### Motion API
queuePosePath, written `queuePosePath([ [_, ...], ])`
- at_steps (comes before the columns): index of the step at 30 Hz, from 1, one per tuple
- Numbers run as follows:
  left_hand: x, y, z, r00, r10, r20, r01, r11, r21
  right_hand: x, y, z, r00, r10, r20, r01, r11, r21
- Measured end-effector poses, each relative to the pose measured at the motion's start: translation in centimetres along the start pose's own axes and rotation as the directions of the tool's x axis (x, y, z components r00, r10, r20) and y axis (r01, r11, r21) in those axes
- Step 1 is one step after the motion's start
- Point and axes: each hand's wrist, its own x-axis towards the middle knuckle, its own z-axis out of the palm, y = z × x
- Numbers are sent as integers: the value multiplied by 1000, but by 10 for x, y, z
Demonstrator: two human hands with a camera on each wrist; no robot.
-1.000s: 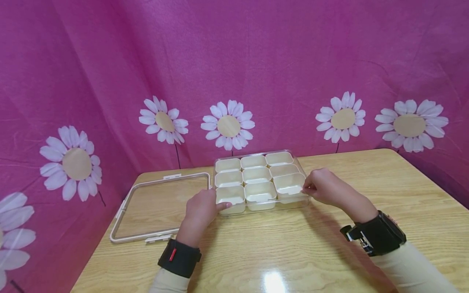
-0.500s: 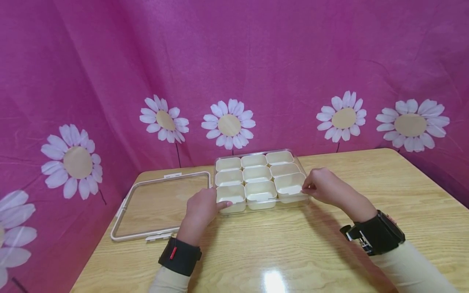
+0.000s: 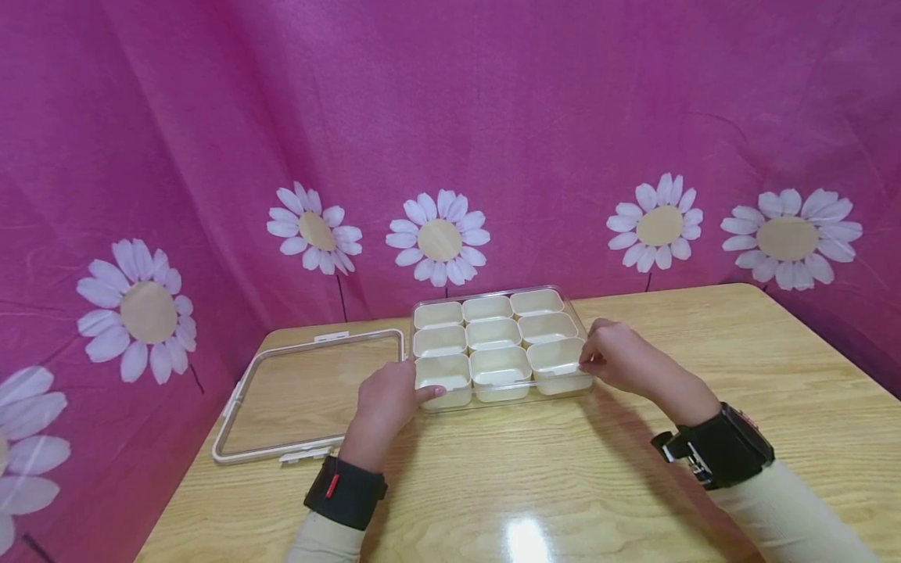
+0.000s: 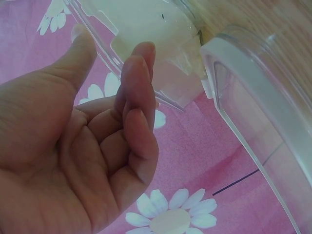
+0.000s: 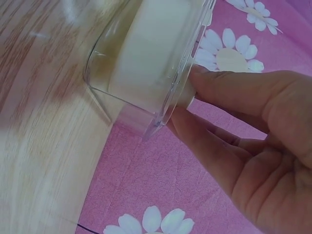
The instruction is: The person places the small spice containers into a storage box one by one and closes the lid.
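A clear plastic box (image 3: 504,403) holds several cream cups in rows. My right hand (image 3: 622,356) pinches the rim of the front-right cup (image 3: 558,381) at its right corner. That cup sits a little higher than the cups beside it. In the right wrist view, thumb and fingers meet at the cup's corner, just over the clear rim. My left hand (image 3: 389,403) holds the box's front-left corner, its thumb lying over the front rim by the front-left cup (image 3: 439,371). Its fingers (image 4: 139,78) bend along the box's left side.
A clear lid (image 3: 303,399) with a white frame and clips lies flat to the left of the box, close to my left hand. The wooden table (image 3: 450,485) ends at the back against a pink flowered cloth (image 3: 535,156).
The front-right cup has come down slightly and toward me in my right hand, so more of the cup behind it shows. My left hand has stayed in place.
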Motion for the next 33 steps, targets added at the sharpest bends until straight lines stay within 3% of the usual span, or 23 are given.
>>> queuePosePath([
  [20,0,0,-1,1000,-2,-6,2,1000,0,-2,3,1,996,-84,28,84,996,5],
  [33,-1,1,-2,1000,-2,-6,2,1000,1,-3,4,4,994,-91,67,94,995,-45],
])
